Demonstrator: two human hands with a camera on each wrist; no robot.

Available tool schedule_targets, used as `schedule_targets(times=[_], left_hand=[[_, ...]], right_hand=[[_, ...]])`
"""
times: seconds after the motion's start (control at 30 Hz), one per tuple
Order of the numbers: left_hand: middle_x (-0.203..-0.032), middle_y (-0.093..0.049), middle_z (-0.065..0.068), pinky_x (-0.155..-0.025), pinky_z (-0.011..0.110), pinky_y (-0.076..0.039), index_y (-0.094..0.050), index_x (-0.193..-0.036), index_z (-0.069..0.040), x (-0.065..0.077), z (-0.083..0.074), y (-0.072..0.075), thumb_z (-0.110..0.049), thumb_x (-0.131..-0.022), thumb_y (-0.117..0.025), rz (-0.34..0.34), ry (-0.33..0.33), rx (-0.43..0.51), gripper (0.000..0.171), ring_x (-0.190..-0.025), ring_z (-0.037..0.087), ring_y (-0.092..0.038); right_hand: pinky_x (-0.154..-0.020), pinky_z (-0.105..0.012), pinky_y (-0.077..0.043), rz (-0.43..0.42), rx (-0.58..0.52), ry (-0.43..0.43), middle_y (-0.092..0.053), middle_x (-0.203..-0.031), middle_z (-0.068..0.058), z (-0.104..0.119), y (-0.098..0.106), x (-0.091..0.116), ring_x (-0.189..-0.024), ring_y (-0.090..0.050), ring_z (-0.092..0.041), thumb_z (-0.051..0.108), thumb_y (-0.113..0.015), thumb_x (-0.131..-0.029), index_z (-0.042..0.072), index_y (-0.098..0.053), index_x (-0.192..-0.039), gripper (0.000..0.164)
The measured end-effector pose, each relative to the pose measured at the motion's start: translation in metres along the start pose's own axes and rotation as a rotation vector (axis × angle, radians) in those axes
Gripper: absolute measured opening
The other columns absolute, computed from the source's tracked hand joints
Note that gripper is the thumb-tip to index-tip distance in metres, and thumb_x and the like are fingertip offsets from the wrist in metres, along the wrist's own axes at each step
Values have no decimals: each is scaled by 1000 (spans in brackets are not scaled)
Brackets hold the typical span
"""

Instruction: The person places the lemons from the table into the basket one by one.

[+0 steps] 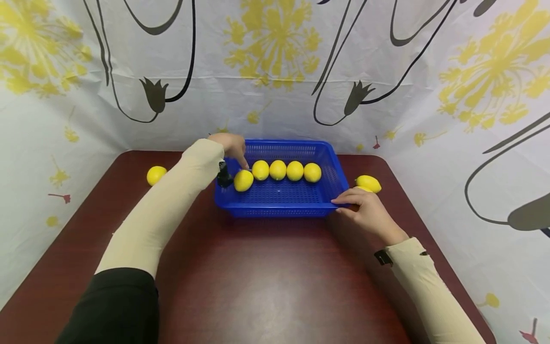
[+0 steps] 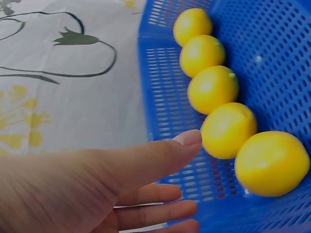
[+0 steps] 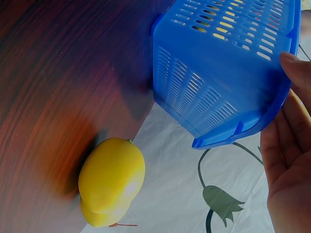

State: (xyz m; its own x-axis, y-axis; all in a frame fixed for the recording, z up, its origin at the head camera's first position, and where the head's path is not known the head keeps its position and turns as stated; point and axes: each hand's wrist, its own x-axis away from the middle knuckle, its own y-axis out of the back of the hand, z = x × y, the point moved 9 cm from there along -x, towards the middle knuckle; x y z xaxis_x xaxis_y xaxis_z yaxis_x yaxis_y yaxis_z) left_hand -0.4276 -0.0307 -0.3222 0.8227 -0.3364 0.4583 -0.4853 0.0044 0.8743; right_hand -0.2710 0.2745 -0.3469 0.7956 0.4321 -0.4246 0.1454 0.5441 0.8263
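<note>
A blue plastic basket [image 1: 279, 210] with slotted walls stands at the back of the table. Several yellow lemons [image 1: 278, 170] sit inside it; most form a row, and the leftmost lemon [image 1: 243, 180] lies slightly nearer the front. My left hand [image 1: 229, 145] reaches over the basket's back left corner. In the left wrist view its thumb [image 2: 182, 141] is extended, the tip at a lemon [image 2: 228, 130] second from the near end, with its other fingers loosely straight below. My right hand [image 1: 365, 210] pinches the basket's rim at the front right corner, thumb on one side and fingers on the other.
Beside the basket on the right, two lemons [image 3: 112, 174] lie on the dark red-brown table [image 1: 266, 277], one partly hiding the other. Another lemon [image 1: 156, 175] lies at the left, next to my left sleeve. A patterned white sheet [image 1: 275, 114] hangs behind and along both sides.
</note>
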Motion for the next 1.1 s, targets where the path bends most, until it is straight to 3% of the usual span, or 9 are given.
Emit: schedule_targets(times=[0.13, 0.17, 0.2, 0.3, 0.37, 0.4, 0.57, 0.83, 1.1], left_hand=[[-84, -54, -2, -59, 25, -38, -63, -94, -13, 8, 3, 8, -40, -88, -73, -11, -3, 17, 30, -62, 9, -40], [-79, -51, -1, -58, 26, -35, -60, -88, -12, 9, 4, 9, -40, -88, -72, -7, -7, 26, 31, -61, 10, -35], [-86, -56, 1, -62, 26, -41, -64, -96, -11, 10, 5, 10, -39, -89, -72, -9, -12, 37, 31, -66, 11, -44], [-112, -66, 11, -82, 33, -53, -65, -116, -5, 13, 9, 10, -36, -90, -71, -13, -28, 88, 41, -93, 20, -62], [-133, -61, 17, -99, 42, -51, -60, -129, -2, 16, 13, 11, -35, -91, -71, -29, -41, 112, 52, -119, 30, -60], [-148, -50, 19, -107, 47, -46, -52, -140, -2, 17, 16, 11, -35, -91, -70, -40, -39, 124, 62, -133, 34, -51], [-143, -53, 22, -108, 49, -45, -55, -137, -1, 21, 30, 14, -34, -91, -70, -109, -91, 123, 59, -130, 37, -53], [-125, -65, 26, -103, 50, -47, -61, -127, 5, 32, 59, 20, -25, -90, -70, -296, -186, 165, 49, -117, 38, -61], [-121, -66, 29, -100, 52, -49, -63, -121, 8, 49, 91, 12, -17, -89, -71, -422, -196, 249, 41, -113, 42, -62]], right_hand=[[-78, -29, -56, -5, 10, 9, -74, -99, 1, 1, 0, 0, -93, -66, -15, 7, -81, -79, 14, -79, -101, 24], [-78, -28, -55, -7, 12, 12, -74, -99, 1, 1, 0, 0, -93, -67, -16, 6, -81, -79, 14, -79, -101, 24], [-78, -28, -55, -9, 16, 15, -74, -99, 1, 1, 0, 0, -93, -67, -16, 6, -81, -79, 14, -79, -101, 24], [-77, -30, -56, -11, 16, 15, -74, -99, 0, 1, 0, 0, -92, -66, -16, 6, -81, -78, 14, -79, -101, 24], [-76, -32, -56, -9, 12, 13, -74, -99, 0, 1, 0, 0, -93, -66, -16, 5, -81, -79, 14, -79, -101, 24], [-76, -32, -56, -8, 13, 11, -74, -99, 0, 1, -1, 0, -93, -66, -16, 6, -81, -79, 14, -79, -102, 24], [-76, -28, -55, -11, 22, 12, -74, -99, 0, 1, 0, 0, -93, -67, -16, 6, -81, -79, 14, -79, -101, 24], [-77, -31, -56, -16, 24, 13, -74, -100, 0, 0, -1, 0, -94, -67, -17, 6, -81, -78, 14, -79, -102, 25], [-78, -29, -55, -18, 21, 8, -74, -100, 0, -1, -2, 0, -94, -67, -17, 5, -82, -78, 13, -79, -102, 25]])
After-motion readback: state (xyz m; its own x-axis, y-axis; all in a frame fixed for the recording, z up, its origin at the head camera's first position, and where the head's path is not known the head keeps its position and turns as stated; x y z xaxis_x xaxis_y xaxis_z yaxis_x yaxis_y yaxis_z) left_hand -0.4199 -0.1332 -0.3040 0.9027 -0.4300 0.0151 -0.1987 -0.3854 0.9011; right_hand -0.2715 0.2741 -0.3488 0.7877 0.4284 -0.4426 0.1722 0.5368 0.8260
